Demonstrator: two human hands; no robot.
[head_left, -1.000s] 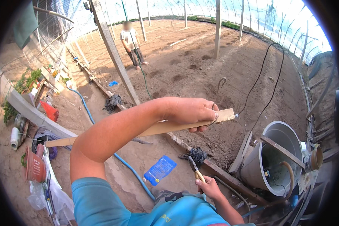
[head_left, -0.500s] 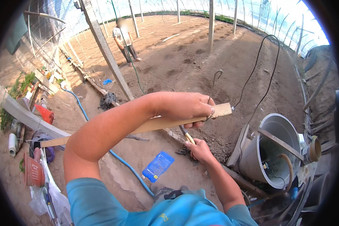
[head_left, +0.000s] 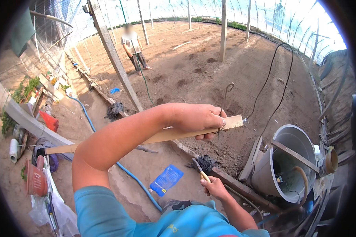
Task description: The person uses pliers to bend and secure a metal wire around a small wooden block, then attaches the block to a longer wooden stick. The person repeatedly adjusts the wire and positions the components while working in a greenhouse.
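Observation:
My left arm reaches across the view, and my left hand (head_left: 197, 118) is closed round a long pale wooden slat (head_left: 158, 136) near its right end. A dark wire with a hooked top (head_left: 224, 96) rises beside these fingers; how it is fixed there is hidden. Lower down, my right hand (head_left: 214, 187) grips a small hand tool (head_left: 203, 173) with a pale yellow handle and a dark metal end; its exact kind is unclear. The tool is apart from the slat. A thin black cable (head_left: 273, 65) arches up from the slat's right end and down toward the large grey bucket (head_left: 268, 166).
A board lies across the bucket's mouth. A blue hose (head_left: 136, 181) and a blue packet (head_left: 167, 179) lie on the soil. A concrete post (head_left: 116, 59) leans at left of centre. Another person (head_left: 134, 49) stands farther back. A reddish-brown planter (head_left: 36, 177) sits at left.
My right hand with the tool has moved down, away from the slat. My left hand and the slat's right end appear slightly lower in the view.

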